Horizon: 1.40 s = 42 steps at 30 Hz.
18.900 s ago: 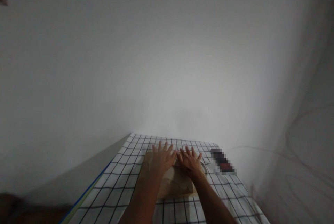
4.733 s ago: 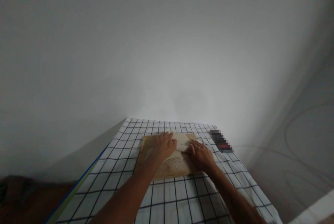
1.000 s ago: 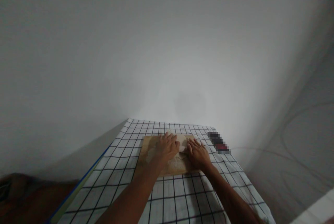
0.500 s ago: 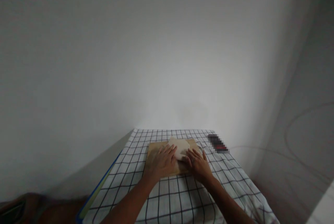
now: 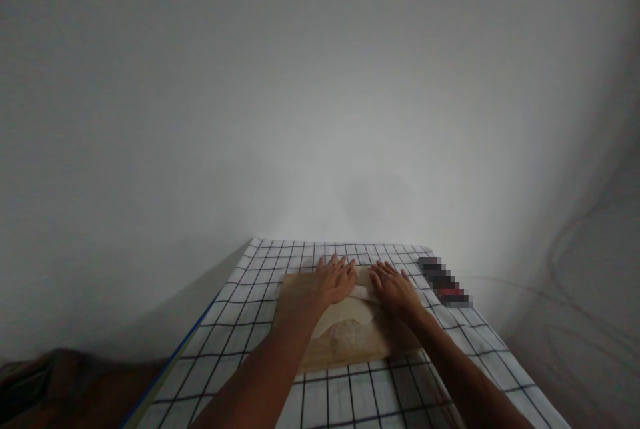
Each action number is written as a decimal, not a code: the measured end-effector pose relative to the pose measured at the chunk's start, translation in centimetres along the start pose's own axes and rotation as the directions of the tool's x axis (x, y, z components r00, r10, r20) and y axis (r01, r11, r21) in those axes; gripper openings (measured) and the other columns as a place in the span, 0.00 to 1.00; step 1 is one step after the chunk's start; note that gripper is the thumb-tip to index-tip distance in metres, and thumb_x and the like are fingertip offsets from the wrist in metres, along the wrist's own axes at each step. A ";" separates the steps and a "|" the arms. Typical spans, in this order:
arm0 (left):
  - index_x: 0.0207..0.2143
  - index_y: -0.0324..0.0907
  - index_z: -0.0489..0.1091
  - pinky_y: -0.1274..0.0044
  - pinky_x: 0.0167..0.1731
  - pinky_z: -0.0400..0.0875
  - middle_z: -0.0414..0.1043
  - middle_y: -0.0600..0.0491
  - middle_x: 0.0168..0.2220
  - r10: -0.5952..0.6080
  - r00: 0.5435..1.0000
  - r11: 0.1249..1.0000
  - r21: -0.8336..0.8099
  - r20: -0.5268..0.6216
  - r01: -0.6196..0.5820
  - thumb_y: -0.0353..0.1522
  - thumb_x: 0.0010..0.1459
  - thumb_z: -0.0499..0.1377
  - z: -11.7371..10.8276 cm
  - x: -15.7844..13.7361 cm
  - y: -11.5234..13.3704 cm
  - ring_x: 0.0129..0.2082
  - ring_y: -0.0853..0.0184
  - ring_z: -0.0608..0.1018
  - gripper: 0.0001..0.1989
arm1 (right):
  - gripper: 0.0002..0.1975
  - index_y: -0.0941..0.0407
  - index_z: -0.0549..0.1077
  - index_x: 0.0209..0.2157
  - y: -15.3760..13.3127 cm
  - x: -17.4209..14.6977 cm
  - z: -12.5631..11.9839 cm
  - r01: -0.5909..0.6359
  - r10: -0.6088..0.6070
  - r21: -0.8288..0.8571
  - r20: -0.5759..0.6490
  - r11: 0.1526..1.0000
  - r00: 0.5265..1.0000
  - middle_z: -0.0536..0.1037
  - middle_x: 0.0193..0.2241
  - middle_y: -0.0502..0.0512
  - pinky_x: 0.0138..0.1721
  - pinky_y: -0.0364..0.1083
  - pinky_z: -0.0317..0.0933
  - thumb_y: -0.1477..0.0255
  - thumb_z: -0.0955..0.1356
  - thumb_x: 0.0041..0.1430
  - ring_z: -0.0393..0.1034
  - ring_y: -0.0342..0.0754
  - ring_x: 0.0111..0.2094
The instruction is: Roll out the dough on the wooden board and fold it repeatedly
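A thin, pale sheet of dough [image 5: 345, 312] lies on a wooden board [image 5: 293, 296], its near edge curved. My left hand [image 5: 336, 280] is flat over the far left part of the dough, fingers stretched out. Opposite it, my right hand [image 5: 395, 288] rests palm down toward the right side, its fingers extended too. Between the two hands runs a lighter pale band [image 5: 364, 293]; I cannot tell whether it is a rolling pin or a fold of dough. Both palms hide what is under them. A floury patch [image 5: 345, 339] shows on the board's near part.
A black-and-white checked cloth [image 5: 240, 322] covers the table. A blurred-out dark item with some red [image 5: 445, 282] lies at the right edge, a cable running from it. A white wall [image 5: 320, 116] stands behind the table. Something brown [image 5: 65, 382] is at lower left.
Both hands have slid forward, away from me, over the dough. More of the dough and the floury board now shows on the near side. The view has also shifted slightly.
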<state>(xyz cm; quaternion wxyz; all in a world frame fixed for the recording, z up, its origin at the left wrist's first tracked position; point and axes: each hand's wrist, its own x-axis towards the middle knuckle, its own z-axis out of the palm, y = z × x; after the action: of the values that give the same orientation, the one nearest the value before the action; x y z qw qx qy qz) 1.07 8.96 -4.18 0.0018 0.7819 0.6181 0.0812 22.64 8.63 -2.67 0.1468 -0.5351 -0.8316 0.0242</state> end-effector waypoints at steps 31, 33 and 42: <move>0.63 0.44 0.65 0.48 0.63 0.55 0.66 0.43 0.64 -0.157 0.975 0.986 -0.086 -0.156 0.145 0.40 0.70 0.43 -1.5 6.1 0.1 0.67 0.48 0.62 0.25 | 0.16 0.61 0.77 0.49 4.5 10.8 1.7 0.347 -0.333 -0.178 0.106 0.921 0.937 0.78 0.52 0.65 0.61 0.47 0.58 0.80 0.62 0.65 0.70 0.51 0.56; 0.64 0.45 0.64 0.45 0.64 0.52 0.65 0.44 0.66 -0.171 0.975 0.983 -0.085 -0.139 0.161 0.40 0.69 0.42 -1.3 5.6 0.2 0.69 0.46 0.59 0.26 | 0.16 0.62 0.77 0.49 4.6 10.2 1.9 0.382 -0.363 -0.179 0.127 0.907 0.923 0.77 0.53 0.65 0.62 0.48 0.57 0.82 0.63 0.64 0.69 0.51 0.58; 0.67 0.47 0.61 0.44 0.66 0.44 0.59 0.46 0.69 -0.208 0.973 0.976 -0.089 -0.099 0.200 0.45 0.69 0.42 -1.4 1.8 1.6 0.71 0.47 0.56 0.29 | 0.19 0.59 0.73 0.55 3.8 5.0 1.4 0.333 -0.320 -0.175 0.099 0.927 0.942 0.72 0.60 0.65 0.67 0.56 0.51 0.78 0.62 0.65 0.63 0.55 0.64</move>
<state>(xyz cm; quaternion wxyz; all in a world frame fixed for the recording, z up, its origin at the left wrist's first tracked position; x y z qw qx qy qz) 2.84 10.18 -2.38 0.0074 0.7081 0.6907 0.1468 23.71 14.93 -3.63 0.0688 -0.3998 -0.9120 -0.0612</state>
